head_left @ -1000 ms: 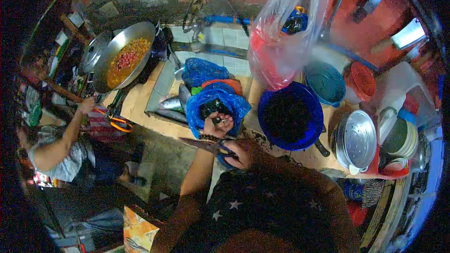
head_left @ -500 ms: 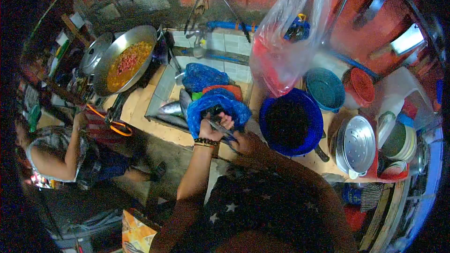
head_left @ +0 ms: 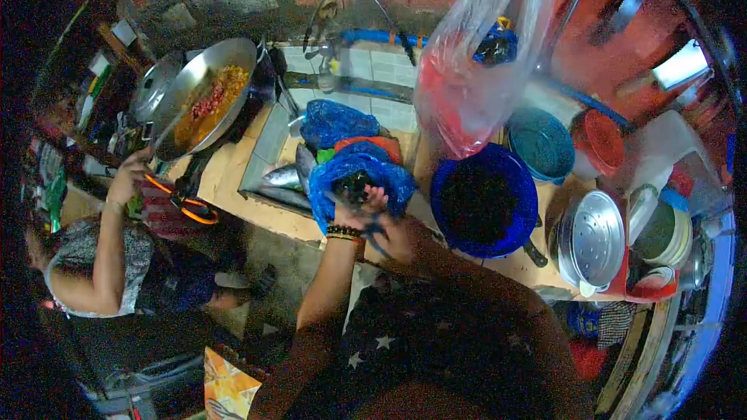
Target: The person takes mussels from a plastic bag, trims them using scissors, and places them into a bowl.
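Note:
My left hand [head_left: 358, 211], with beaded bracelets at its wrist, is closed over the mouth of an open blue plastic bag [head_left: 323, 179]. Against it works my right hand [head_left: 395, 239], closed and smeared by motion. A slim dark, grey-blue thing [head_left: 377, 235] shows between the two hands; its kind is too blurred to tell. Dark contents [head_left: 354, 183] sit inside the bag. Just left of the bag, silvery fish [head_left: 284, 178] lie in the tiled sink [head_left: 257, 162]. A second blue bag [head_left: 336, 124] rests behind.
Right of my hands stands a blue basin [head_left: 531, 225] with dark contents, a knife handle [head_left: 535, 255] beside it. A clear plastic bag [head_left: 475, 85] hangs above. A steamer tray [head_left: 591, 237] is farther right. At left, a co-worker's hand [head_left: 134, 175] is near a wok [head_left: 233, 58] of food.
My hands have drawn closer together, the right shifting slightly left. The co-worker's hand has risen to the wok, which is tilted more, its food pooled toward one side.

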Demonstrator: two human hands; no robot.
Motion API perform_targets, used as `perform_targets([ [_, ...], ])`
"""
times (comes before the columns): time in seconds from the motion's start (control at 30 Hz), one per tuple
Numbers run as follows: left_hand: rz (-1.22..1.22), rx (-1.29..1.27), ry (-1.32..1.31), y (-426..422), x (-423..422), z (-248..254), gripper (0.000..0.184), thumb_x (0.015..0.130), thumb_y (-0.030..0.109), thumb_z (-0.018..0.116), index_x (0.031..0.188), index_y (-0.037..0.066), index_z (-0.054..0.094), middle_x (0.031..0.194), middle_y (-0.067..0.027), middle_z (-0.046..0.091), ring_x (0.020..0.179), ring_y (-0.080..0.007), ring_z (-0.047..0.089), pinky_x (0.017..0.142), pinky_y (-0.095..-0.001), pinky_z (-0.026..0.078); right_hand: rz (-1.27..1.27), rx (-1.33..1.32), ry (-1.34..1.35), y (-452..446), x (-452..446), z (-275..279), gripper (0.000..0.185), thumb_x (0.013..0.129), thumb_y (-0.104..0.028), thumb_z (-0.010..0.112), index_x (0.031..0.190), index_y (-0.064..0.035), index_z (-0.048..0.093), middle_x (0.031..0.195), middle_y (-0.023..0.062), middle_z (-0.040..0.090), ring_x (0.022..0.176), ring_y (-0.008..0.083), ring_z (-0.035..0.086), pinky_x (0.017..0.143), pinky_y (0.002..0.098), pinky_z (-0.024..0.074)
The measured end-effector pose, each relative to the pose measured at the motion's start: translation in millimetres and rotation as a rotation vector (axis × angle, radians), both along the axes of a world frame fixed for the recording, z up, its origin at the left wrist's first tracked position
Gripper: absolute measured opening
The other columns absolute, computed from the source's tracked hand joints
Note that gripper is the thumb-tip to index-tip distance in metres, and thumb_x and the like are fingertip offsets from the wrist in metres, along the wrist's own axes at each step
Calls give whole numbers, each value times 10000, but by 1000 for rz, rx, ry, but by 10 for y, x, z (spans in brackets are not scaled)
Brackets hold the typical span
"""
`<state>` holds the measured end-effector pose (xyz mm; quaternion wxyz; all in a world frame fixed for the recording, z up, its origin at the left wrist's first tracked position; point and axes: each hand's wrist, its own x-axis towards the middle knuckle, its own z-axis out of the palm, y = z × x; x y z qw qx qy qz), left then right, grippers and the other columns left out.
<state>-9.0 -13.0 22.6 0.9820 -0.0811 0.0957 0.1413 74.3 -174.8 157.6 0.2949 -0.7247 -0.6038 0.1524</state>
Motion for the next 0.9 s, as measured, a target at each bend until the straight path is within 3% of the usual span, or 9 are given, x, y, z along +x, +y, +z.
perform_targets([
  [0.1,5,-41,196,-19,19,260,427,834,342,349,793,-35,545,890,-213,563,974,-321,497,905,-480,344,158,540,-150,41,-19,114,312,763,-260,533,964,-30,470,750,233,548,672,379,555,608,458,443],
  [0.2,81,105,165,-82,70,325,442,834,372,335,781,-18,536,904,-187,559,973,-316,492,868,-474,371,-49,-427,12,87,256,-648,290,755,-266,538,899,-20,481,745,229,546,673,381,549,607,461,437],
  [0.33,253,-1,497,-172,70,372,520,827,423,312,994,-50,452,950,-161,540,929,-349,504,829,-456,408,-39,-305,32,-29,54,-99,282,756,-267,538,885,-23,477,730,222,550,661,380,549,590,456,437],
  [0.4,129,-124,374,-6,5,183,542,821,437,312,1034,-50,417,973,-157,533,937,-355,498,833,-462,401,88,251,-34,-25,-91,201,325,762,-285,534,917,-5,477,738,233,555,670,371,560,588,450,445],
  [0.5,13,-175,299,17,27,207,569,813,449,312,1059,-55,409,978,-168,532,925,-350,509,854,-465,391,251,113,-59,-54,52,27,327,761,-268,543,920,8,468,741,250,549,678,368,564,583,455,441],
  [0.57,163,173,468,-228,90,596,600,837,485,212,814,-24,529,788,-164,564,844,-334,534,851,-488,375,45,-160,249,4,117,-176,305,748,-220,568,897,21,455,727,248,539,671,374,555,572,464,427],
  [0.63,202,202,425,-189,75,613,595,844,481,212,820,-24,526,787,-164,564,846,-328,536,847,-481,384,-71,-272,-96,21,177,-336,319,748,-237,568,920,10,462,711,235,546,651,370,557,573,453,434],
  [0.73,285,344,553,-222,60,522,622,848,508,198,868,-33,504,823,-180,556,873,-331,528,849,-484,391,33,200,-46,-48,-59,118,400,756,-321,543,970,8,466,726,235,557,666,360,567,595,440,451],
  [0.9,157,206,342,-311,65,569,635,826,531,230,918,-36,500,884,-191,556,867,-348,524,813,-464,413,32,35,-19,-48,114,-216,321,755,-275,549,912,-1,495,723,234,556,668,362,567,595,438,448],
])
